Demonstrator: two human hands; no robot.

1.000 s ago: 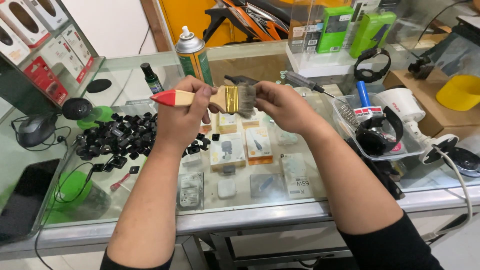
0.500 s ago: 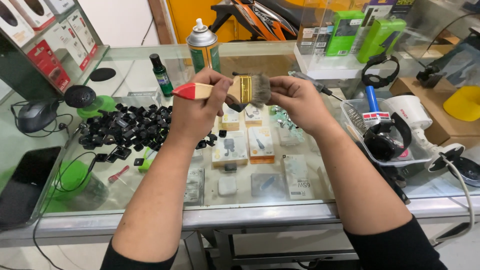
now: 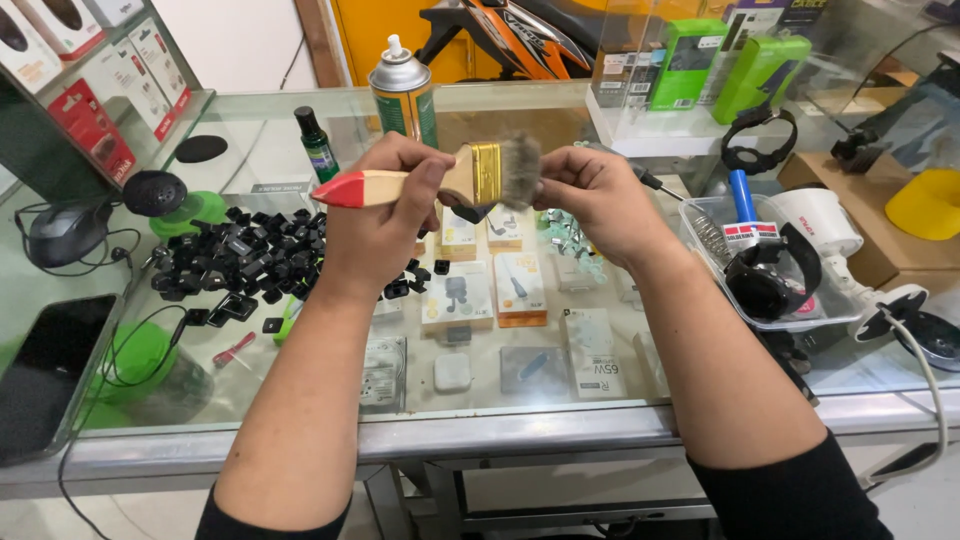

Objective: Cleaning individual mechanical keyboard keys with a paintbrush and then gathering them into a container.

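Observation:
My left hand (image 3: 375, 215) grips a paintbrush (image 3: 440, 177) by its wooden handle, which has a red tip pointing left. The brass ferrule and grey bristles point right, held level above the glass counter. My right hand (image 3: 595, 195) is curled just behind the bristles, with its fingers against them; whether it holds a small object is hidden. Below the hands, a heap of black keyboard keycaps (image 3: 235, 255) lies on the glass counter (image 3: 520, 400) to the left.
A green spray can (image 3: 403, 90) and a small dark bottle (image 3: 318, 145) stand at the back. A clear tray (image 3: 770, 285) with a watch sits right, a mouse (image 3: 65, 232) and green cable left. Small boxed goods show under the glass.
The brush and both hands have stayed together above the counter, shifting slightly right in view. The bristles now show more fully beside my right fingers.

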